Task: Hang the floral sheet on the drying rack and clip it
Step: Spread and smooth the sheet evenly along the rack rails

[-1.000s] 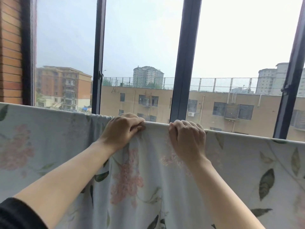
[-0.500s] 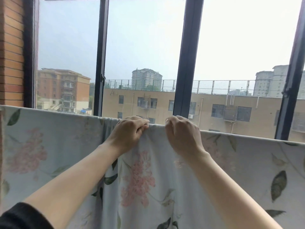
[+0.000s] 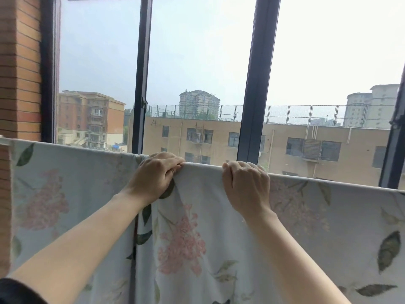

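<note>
The floral sheet (image 3: 219, 238), pale with pink blossoms and green leaves, hangs over a horizontal rail that runs across the whole view; the rail itself is hidden under the cloth. My left hand (image 3: 156, 175) grips the sheet's top fold near the middle, fingers curled over the edge and bunching the fabric. My right hand (image 3: 246, 185) holds the top edge a little to the right, fingers hooked over the far side. No clip is in view.
Dark window frames (image 3: 256, 84) stand right behind the rail. A brick wall (image 3: 19, 69) closes the left side. Buildings show through the glass.
My hands have drawn further apart along the top edge, and the fold between them lies smoother. The view has tilted up slightly.
</note>
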`<state>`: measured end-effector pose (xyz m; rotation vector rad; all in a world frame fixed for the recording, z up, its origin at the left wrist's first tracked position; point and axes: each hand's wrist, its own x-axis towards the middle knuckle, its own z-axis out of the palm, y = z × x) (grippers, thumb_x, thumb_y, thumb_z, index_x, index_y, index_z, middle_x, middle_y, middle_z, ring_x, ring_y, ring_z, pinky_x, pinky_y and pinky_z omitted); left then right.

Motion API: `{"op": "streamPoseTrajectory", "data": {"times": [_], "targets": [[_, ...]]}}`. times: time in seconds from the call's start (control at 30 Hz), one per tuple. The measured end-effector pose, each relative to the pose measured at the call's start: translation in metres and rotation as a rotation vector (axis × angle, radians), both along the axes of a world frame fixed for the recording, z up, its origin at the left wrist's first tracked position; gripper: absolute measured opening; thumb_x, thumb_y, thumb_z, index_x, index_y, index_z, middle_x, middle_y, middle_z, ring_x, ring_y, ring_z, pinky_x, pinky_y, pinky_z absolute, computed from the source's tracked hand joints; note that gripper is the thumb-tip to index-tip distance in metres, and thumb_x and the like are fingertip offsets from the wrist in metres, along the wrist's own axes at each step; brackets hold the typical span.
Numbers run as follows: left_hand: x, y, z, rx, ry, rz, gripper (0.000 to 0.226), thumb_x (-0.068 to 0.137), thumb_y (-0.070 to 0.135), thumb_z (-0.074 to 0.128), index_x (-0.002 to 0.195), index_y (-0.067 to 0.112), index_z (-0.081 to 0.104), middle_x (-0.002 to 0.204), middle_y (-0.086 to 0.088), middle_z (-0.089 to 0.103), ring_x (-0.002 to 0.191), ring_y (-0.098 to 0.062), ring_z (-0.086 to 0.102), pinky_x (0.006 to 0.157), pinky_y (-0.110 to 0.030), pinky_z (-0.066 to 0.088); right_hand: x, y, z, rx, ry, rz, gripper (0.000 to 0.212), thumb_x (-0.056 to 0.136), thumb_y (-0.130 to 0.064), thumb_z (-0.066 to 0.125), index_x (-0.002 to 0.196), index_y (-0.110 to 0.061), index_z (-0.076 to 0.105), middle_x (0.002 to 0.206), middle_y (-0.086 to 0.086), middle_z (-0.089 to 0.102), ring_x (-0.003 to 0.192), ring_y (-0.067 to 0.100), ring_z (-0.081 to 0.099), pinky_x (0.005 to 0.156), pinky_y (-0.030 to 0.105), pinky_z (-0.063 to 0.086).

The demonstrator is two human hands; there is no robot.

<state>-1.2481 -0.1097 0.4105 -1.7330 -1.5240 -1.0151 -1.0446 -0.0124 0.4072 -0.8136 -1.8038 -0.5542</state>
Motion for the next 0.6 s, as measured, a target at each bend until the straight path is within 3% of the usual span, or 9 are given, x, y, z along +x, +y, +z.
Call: {"op": "streamPoseTrajectory", "data": {"times": [0.17,0.37,0.47,0.6], "targets": [[0.003,0.003,0.000,-0.004,0.005,-0.036,0.027,0.092,0.011,0.056,0.117,0.010,0.065,0.112,-0.004,0.068,0.107,-0.021,0.061,0.096,-0.028,0.042,0.003,0.003,0.000,-0.022,-0.002,-0.015,0.044,0.093,-0.037,0.031,0.069,-0.020,0.064,0.069,-0.005,0.067,0.065,0.022,0.062,0.068,0.030,0.042],[-0.010,-0.011,-0.004,0.052,-0.112,0.004,0.030,0.093,0.017,0.056,0.122,0.010,0.060,0.120,-0.005,0.064,0.114,-0.022,0.056,0.099,-0.037,0.043,0.013,0.000,0.011,-0.097,-0.039,-0.034,0.046,0.096,-0.039,0.031,0.056,-0.019,0.044,0.058,-0.001,0.060,0.053,0.023,0.046,0.061,0.029,0.030],[-0.024,-0.012,0.000,0.044,-0.130,0.042,0.025,0.093,0.019,0.057,0.115,0.011,0.066,0.110,-0.004,0.068,0.106,-0.022,0.060,0.095,-0.038,0.046,0.004,-0.009,0.018,-0.158,-0.055,0.035,0.044,0.098,-0.036,0.036,0.064,-0.016,0.057,0.069,0.003,0.065,0.063,0.027,0.054,0.067,0.031,0.036],[-0.026,-0.008,0.002,0.042,-0.184,0.005,0.024,0.093,0.024,0.057,0.112,0.014,0.068,0.101,0.000,0.066,0.100,-0.018,0.058,0.089,-0.033,0.046,-0.023,-0.018,0.023,-0.187,-0.097,0.093,0.039,0.098,-0.033,0.036,0.081,-0.016,0.066,0.084,0.003,0.069,0.079,0.027,0.061,0.064,0.030,0.031]]}}
